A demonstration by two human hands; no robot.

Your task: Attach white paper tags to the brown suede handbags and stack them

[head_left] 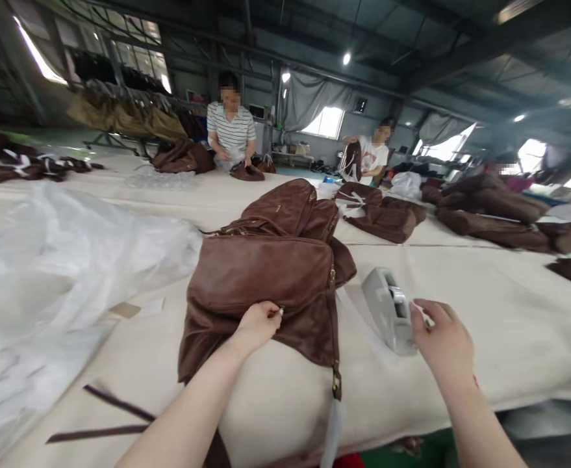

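Note:
A brown leather bag point(266, 270) lies in front of me on the cream-covered table, its zipped pocket facing up. My left hand point(260, 323) is closed in a pinch on the small zipper pull point(281, 311), which has something white about it. To the right of the bag stands a grey tape dispenser point(380, 309) with a roll of clear tape point(398, 302). At the dispenser's near right end, my right hand point(445, 338) pinches a small pale piece that looks like tape. A strap with a metal clasp point(336, 383) hangs from the bag's right side.
Crumpled clear plastic point(71, 260) covers the left of the table, near a small tan card point(125, 310). Dark straps point(114, 403) lie at the front left. More brown bags point(387, 218) rest behind. Two people point(231, 130) work across the table.

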